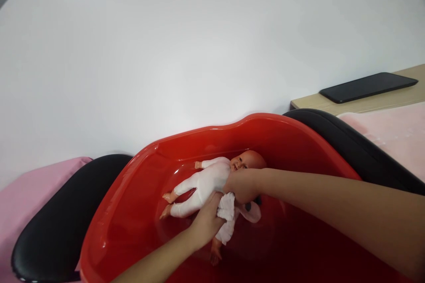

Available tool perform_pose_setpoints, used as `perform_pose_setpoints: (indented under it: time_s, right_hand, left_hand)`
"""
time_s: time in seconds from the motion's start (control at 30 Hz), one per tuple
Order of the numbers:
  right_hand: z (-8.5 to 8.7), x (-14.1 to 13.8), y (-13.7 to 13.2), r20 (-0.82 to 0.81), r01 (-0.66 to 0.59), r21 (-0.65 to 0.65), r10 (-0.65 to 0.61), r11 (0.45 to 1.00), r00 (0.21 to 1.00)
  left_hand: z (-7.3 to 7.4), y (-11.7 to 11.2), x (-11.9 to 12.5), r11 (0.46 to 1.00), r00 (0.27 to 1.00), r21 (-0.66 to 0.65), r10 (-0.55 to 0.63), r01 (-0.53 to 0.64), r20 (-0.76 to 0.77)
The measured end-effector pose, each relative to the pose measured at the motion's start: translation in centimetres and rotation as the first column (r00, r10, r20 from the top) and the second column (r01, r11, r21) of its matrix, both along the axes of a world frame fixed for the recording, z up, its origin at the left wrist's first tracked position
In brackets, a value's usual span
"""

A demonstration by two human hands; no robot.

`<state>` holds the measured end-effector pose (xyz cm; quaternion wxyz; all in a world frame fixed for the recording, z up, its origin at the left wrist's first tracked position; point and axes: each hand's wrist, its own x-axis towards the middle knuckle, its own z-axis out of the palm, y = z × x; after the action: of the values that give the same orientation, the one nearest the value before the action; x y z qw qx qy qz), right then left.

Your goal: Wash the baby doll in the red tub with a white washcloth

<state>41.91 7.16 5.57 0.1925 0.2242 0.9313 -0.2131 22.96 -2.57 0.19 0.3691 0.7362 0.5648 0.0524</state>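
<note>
- Doll, head view: face-up inside the red tub.
- Your left hand pinches white cloth in the tub; your right hand covers the doll's shoulder, its fingers too hidden to tell.
- A hard tug could slide the doll along the tub's glossy floor.

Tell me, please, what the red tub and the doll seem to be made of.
The red tub looks like glossy moulded plastic, being smooth with bright highlights. The doll has a smooth, softly shiny head, perhaps vinyl or hard plastic; its matte white covering may be fabric.
</note>
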Motion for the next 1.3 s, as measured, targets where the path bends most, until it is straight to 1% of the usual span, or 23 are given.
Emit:
perform_pose_setpoints:
  time_s: [0.07,0.2,0.3,0.4,0.5,0.7,0.93,1.03,1.13,1.3]
  right_hand:
    - [0.2,0.0,-0.1,0.03,-0.012,0.015,0.012,1.0,0.999]
    - [0.5,-0.1,-0.2,0.075,-0.057,0.065,0.052,0.996,0.996]
    - [0.5,-0.1,-0.2,0.084,-0.047,0.061,0.042,0.997,0.996]
    - [0.4,0.0,-0.2,0.068,-0.002,0.027,0.0,1.0,0.998]
    - [0.4,0.0,-0.2,0.064,0.003,0.023,-0.004,1.0,0.998]
    - [0.0,-0.1,-0.2,0.066,-0.02,0.033,0.018,0.999,0.998]
    - [-1.4,-0.1,0.1,0.005,0.059,-0.042,-0.058,0.997,0.998]
    - [-1.8,-0.1,0.2,0.014,0.072,-0.052,-0.071,0.996,0.997]
    - [-2.1,-0.1,0.1,0.042,0.047,-0.054,-0.045,0.997,0.998]
    - [-2.3,0.0,-0.1,0.048,-0.002,0.009,0.002,1.0,0.999]
  left_hand:
    - [-0.3,0.0,-0.1,1.0,1.0,0.006,0.012,-0.012,0.028]
    - [-1.4,0.0,-0.6,1.0,0.998,0.016,0.017,-0.018,0.061]
    - [-2.0,-0.1,-1.1,0.999,0.988,0.034,0.029,-0.034,0.151]
    - [-1.9,-0.1,-1.2,0.997,0.973,0.006,0.076,-0.079,0.219]
    - [-1.7,-0.2,-1.1,0.994,0.964,-0.011,0.11,-0.11,0.242]
    - [-2.0,-0.4,-1.0,0.994,0.958,0.009,0.107,-0.113,0.267]
    - [-2.6,-0.3,-1.0,0.993,0.961,-0.001,0.11,-0.114,0.254]
    - [-2.7,-0.3,-0.8,0.994,0.965,0.01,0.1,-0.105,0.241]
    - [-2.8,-0.4,-0.6,0.995,0.976,0.019,0.088,-0.094,0.201]
    - [-3.2,-0.1,-0.3,0.995,0.972,0.015,0.091,-0.097,0.218]
